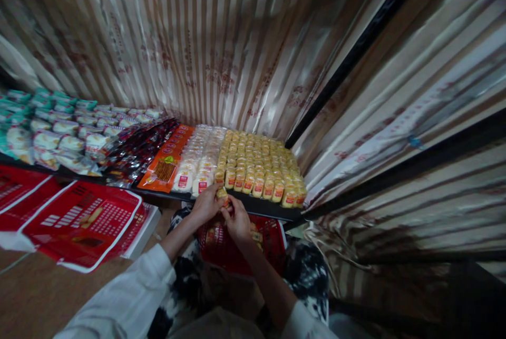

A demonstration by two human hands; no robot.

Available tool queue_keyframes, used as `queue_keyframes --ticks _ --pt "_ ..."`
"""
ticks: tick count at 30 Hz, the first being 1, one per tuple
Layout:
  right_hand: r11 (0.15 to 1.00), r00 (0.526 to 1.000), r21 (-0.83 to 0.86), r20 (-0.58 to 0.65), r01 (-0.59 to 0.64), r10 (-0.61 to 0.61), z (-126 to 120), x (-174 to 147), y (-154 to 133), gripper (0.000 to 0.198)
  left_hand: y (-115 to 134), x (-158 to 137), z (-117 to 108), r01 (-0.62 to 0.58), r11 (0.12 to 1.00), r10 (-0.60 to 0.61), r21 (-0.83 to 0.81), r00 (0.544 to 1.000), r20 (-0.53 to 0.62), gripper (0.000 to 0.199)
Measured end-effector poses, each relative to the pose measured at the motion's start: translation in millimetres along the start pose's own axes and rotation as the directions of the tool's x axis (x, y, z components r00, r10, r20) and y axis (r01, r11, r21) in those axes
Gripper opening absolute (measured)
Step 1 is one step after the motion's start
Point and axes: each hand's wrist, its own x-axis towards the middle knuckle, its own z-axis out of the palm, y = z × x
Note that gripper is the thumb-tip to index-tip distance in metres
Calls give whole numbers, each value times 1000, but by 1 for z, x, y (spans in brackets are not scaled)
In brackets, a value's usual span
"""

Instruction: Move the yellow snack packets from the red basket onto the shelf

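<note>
Between my two hands is a small yellow wrapped snack cake [223, 196], at the front edge of the shelf. My left hand [207, 204] grips it from the left with closed fingers. Pinched fingers of my right hand [237, 220] meet it from the right. Just beyond stand rows of the same yellow packs [259, 162], upright with red labels facing me. Under my hands a red box [272, 244] sits at my lap with more yellow packs inside, partly covered by my right forearm.
Along the black shelf [272, 206] to the left lie white packs [187, 167], an orange packet [164, 162], dark packets [136, 149] and white-and-green packs [71, 128]. Red cartons [83, 223] stand below left. Striped sheeting [221, 38] and a black pole [351, 59] rise behind.
</note>
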Motion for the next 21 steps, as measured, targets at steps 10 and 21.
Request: queue_keyframes --ticks 10,21 --pt "997 995 30 -66 -75 77 15 29 4 37 -10 25 10 -18 993 27 120 996 -81 35" --pt "990 995 123 -64 -70 78 32 38 17 41 -18 34 14 -69 950 100 304 991 -89 39"
